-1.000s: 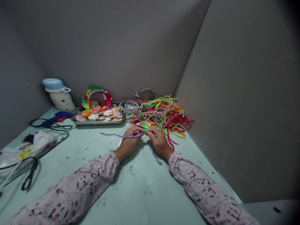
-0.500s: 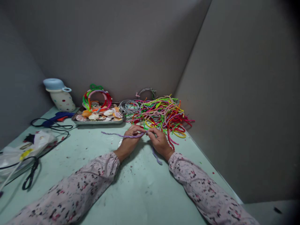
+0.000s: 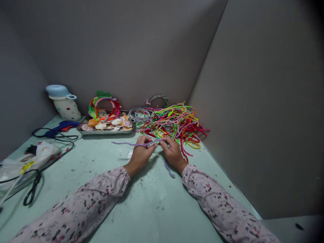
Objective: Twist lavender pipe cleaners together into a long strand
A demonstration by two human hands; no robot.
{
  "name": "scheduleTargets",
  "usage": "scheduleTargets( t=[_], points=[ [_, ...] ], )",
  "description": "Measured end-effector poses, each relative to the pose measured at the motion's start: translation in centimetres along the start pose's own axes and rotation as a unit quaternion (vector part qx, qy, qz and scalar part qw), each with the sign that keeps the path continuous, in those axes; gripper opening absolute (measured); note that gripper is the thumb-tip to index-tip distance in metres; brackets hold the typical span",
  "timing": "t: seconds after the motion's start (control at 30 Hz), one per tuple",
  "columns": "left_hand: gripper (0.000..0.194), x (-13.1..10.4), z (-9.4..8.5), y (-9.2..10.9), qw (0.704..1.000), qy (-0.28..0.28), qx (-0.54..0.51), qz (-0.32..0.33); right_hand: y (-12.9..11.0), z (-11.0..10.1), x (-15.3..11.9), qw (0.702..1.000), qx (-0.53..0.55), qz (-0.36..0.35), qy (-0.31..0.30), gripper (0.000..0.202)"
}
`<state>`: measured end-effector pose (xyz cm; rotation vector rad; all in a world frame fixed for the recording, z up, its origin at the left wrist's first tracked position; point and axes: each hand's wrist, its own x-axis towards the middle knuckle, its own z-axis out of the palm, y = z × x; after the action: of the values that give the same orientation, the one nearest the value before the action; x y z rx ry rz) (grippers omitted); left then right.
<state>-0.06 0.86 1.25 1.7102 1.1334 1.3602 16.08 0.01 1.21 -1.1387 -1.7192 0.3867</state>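
My left hand (image 3: 141,152) and my right hand (image 3: 173,154) meet above the table, fingertips almost touching. A thin fuzzy purple pipe cleaner (image 3: 128,144) runs leftward across the fingers of my left hand, its free end sticking out past them. My right hand pinches it between thumb and forefinger. Its purple tail, or another purple piece, hangs below my right palm. The left fingers are curled in, with the thumb close to the right fingertips. What lies right between the fingertips is too small to make out. A white object, partly hidden, rests beside my left wrist.
Behind my hands lies a heap of coloured pipe cleaners (image 3: 177,119) with coiled grey wire (image 3: 140,115). A metal tray (image 3: 106,132) holds shells and wrapped rings (image 3: 117,108). Leftward are a bottle (image 3: 67,108), a blue tool (image 3: 59,128), black cable (image 3: 32,195) and a plastic bag (image 3: 48,152).
My left hand has shifted slightly, its fingers curling and its thumb moving. The purple pipe cleaner's left part has moved a little up and right. My right hand has stayed nearly still.
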Motion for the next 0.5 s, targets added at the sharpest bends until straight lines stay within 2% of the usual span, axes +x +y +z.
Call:
scheduleTargets(
  t=[0.07, 0.13, 0.3, 0.5],
  points=[
    [0.017, 0.01, 0.05, 0.03, 0.996, -0.081, -0.023, -0.019, 0.00, 0.05, 0.03, 1.000, -0.004, -0.006, -0.003, 0.016],
    [0.019, -0.06, 0.08, 0.29, 0.991, -0.113, -0.062, -0.039, -0.02, 0.08, 0.05, 1.000, -0.008, -0.014, -0.010, 0.015],
    [0.026, -0.09, -0.01, 0.78, 0.975, -0.107, -0.161, -0.109, -0.28, 0.07, 0.01, 0.999, -0.023, -0.032, -0.030, 0.015],
    [0.032, 0.31, -0.18, 0.39, 0.968, -0.070, -0.191, -0.147, -0.68, -0.03, -0.10, 0.995, -0.031, -0.054, -0.074, 0.016]
  ],
)
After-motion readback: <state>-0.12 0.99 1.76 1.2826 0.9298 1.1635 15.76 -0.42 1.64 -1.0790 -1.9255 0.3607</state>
